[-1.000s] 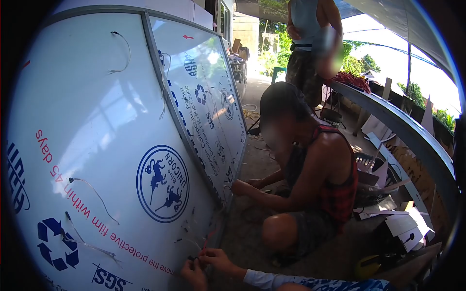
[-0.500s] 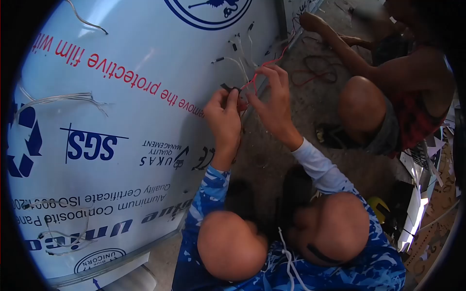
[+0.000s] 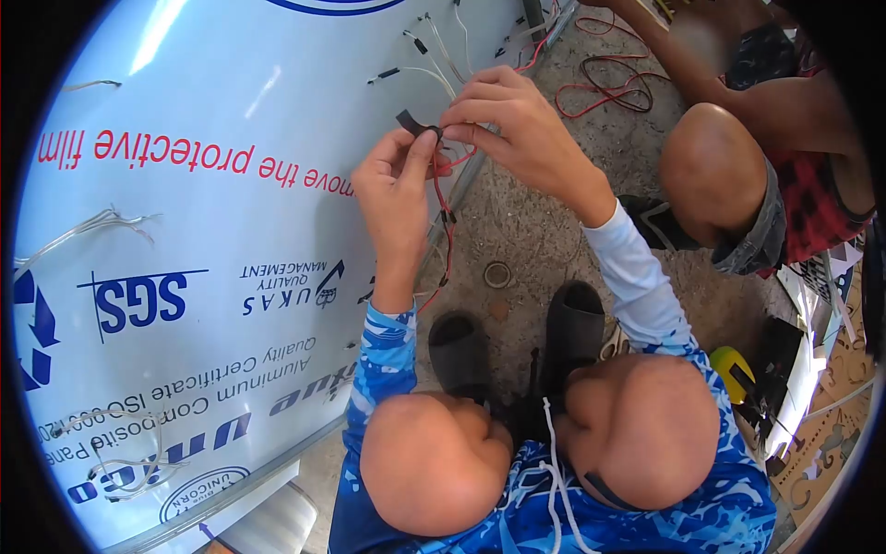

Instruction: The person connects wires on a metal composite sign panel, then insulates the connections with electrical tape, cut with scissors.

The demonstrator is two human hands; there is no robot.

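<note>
At the edge of a large printed panel (image 3: 212,198), my left hand (image 3: 395,185) pinches a short strip of black tape (image 3: 407,121) between thumb and forefinger. My right hand (image 3: 521,129) touches it from the other side, its fingers closed at the same spot, where the wires meet. A red and black wire (image 3: 448,235) hangs below my left hand along the panel edge. White wires with black-taped ends (image 3: 420,46) stick out of the panel just above the hands. The exact joint is hidden by my fingertips.
Another person (image 3: 715,175) crouches at the right. A loose red and black cable (image 3: 614,88) lies on the concrete floor (image 3: 517,245) near them. A yellow round object (image 3: 731,374) and scrap sheets (image 3: 835,406) are at the lower right. More wires (image 3: 101,222) protrude from the panel.
My right hand has come in against my left, its fingers now closed at the tape. The view has shifted, showing more floor and my sandals more clearly.
</note>
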